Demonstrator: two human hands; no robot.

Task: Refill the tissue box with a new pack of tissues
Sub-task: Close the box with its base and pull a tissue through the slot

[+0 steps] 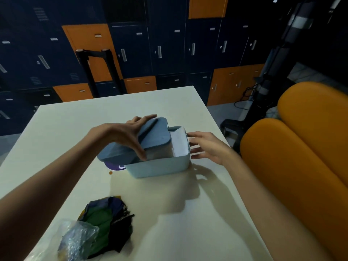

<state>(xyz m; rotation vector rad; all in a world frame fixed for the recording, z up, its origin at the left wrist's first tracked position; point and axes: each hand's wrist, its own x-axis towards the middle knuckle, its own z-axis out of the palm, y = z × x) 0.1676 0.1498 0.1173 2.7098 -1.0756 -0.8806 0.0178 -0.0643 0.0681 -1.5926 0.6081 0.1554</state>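
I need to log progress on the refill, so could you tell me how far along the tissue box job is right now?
Done, it seems: white tissues already sit inside the light blue box, and a crumpled wrapper lies discarded on the table. In hand: the left hand holds the darker blue lid tilted over the box, while the right hand is open beside its end. Left: seating the lid flat.

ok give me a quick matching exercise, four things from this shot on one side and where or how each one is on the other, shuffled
Things:
1. lid
2. tissue box
3. right hand
4. crumpled wrapper

States:
A. open, beside the far right end of the box
B. lying on the table's near left part
C. tilted, gripped by the left hand
D. standing on the table, top partly uncovered

Pairs: 1-C, 2-D, 3-A, 4-B
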